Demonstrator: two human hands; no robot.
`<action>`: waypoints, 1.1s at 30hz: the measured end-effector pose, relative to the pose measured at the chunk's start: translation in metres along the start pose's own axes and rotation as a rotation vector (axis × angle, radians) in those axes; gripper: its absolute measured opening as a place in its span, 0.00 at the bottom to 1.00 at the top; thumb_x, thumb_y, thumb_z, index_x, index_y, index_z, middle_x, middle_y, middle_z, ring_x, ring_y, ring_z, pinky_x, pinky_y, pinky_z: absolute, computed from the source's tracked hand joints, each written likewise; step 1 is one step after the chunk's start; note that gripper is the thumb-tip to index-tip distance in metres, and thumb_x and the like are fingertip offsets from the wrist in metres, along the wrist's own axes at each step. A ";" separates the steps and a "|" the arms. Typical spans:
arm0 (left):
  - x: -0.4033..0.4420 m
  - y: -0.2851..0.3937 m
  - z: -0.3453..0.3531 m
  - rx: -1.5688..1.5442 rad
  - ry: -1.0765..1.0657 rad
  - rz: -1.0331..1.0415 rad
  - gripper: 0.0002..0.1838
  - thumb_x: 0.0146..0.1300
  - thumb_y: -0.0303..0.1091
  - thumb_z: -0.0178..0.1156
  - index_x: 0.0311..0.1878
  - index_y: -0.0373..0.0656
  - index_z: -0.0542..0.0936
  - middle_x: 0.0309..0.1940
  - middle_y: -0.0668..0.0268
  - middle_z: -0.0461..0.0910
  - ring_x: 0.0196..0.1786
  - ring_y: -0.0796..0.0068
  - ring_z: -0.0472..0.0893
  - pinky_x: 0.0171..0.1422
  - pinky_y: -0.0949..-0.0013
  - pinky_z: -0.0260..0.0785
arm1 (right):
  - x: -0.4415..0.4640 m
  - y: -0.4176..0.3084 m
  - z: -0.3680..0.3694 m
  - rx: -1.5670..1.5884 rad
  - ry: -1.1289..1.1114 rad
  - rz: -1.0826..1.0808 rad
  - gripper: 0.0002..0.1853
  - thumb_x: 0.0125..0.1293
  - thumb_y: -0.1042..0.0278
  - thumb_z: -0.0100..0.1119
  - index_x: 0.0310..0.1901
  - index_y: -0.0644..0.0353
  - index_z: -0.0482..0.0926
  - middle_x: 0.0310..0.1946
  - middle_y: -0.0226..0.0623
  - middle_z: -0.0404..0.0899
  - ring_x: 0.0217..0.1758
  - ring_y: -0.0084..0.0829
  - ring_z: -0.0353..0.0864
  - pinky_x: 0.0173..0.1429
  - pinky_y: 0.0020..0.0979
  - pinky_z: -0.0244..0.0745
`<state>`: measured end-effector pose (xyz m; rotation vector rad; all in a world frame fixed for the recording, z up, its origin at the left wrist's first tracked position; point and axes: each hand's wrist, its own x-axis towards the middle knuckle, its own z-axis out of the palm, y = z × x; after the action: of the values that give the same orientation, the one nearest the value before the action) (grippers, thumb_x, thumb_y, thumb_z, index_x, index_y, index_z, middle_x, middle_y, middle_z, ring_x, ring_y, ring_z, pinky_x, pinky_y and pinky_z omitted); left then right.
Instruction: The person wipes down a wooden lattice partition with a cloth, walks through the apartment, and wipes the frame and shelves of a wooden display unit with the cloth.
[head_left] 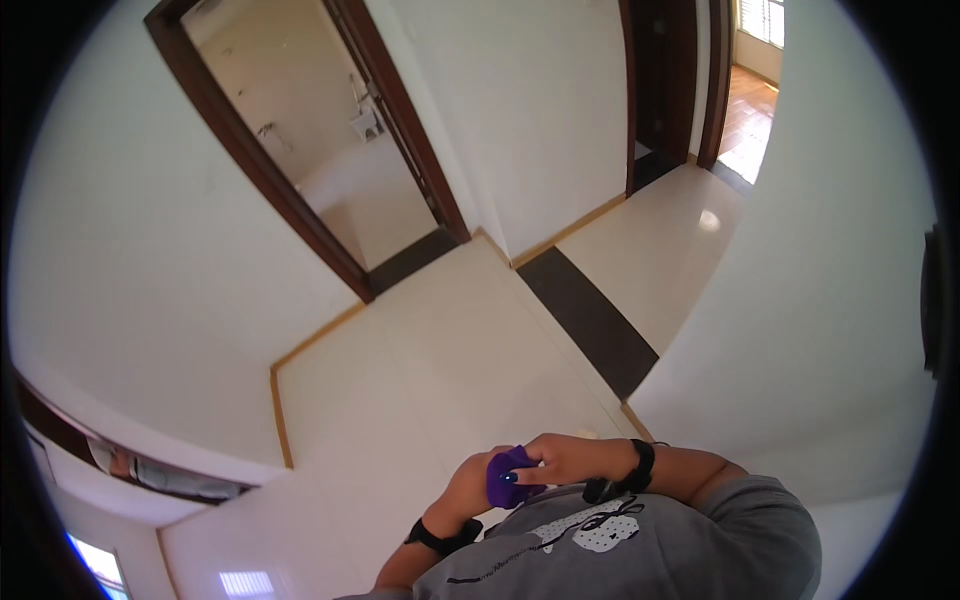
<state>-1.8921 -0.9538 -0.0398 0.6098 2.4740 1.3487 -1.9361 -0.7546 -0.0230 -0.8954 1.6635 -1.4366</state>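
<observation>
Close to my chest, both hands meet around a bunched purple cloth (505,488). My right hand (558,459) comes in from the right and is closed on the cloth, its dark-nailed thumb lying across the front. From the other side my left hand (467,488) wraps the cloth's left edge; most of its fingers are hidden behind the cloth and the right hand. Each wrist wears a black strap, the right strap (642,466) and the left strap (443,538). Below the hands is the grey printed shirt (680,540) I wear.
Pale glossy floor tiles (430,360) spread ahead, crossed by a dark floor strip (590,325). A brown-framed doorway (270,170) opens to a bathroom at upper left. Further doorways (715,90) stand at upper right. A white wall (800,300) runs along my right.
</observation>
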 end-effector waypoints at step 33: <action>0.831 -0.026 -0.123 0.018 -0.820 0.432 0.19 0.45 0.40 0.67 0.40 0.43 0.78 0.29 0.57 0.80 0.35 0.52 0.79 0.39 0.60 0.70 | 0.048 0.056 -0.677 0.510 0.858 0.185 0.18 0.67 0.52 0.51 0.34 0.61 0.79 0.16 0.26 0.69 0.19 0.18 0.66 0.24 0.21 0.60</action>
<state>-2.6795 -0.6601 -0.0163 1.4209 1.7343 0.9091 -2.5557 -0.4731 -0.0227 0.2073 1.7258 -2.1279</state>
